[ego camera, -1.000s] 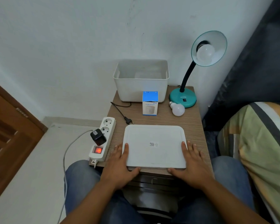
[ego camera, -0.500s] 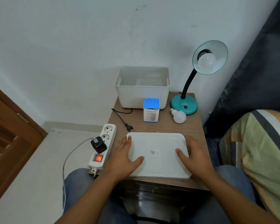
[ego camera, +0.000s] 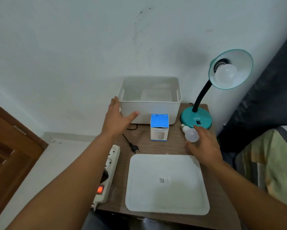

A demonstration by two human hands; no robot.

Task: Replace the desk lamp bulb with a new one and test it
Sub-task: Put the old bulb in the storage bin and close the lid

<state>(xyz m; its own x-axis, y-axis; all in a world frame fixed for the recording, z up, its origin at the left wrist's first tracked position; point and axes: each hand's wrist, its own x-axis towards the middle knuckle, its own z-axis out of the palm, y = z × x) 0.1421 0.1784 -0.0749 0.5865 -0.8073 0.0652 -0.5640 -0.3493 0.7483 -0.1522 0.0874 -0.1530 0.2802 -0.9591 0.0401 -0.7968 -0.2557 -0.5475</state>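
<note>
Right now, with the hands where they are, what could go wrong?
1. The loose bulb lies on its side by the lamp base; the right hand reaching for it could nudge it into rolling.
2. The power strip switch glows, though the lamp plug lies unplugged: keep it out until the swap.
3. The left hand could shove the white bin.

"ATN" on teal lamp base (ego camera: 195,118), unreadable code label on white lid (ego camera: 166,183)

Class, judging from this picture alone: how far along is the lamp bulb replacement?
Done: nothing; a bulb sits in the lamp, and its plug lies unplugged. In hand: the right hand reaches the loose bulb; the left hand nears the bin. Left: swapping, plugging in, testing.
</note>
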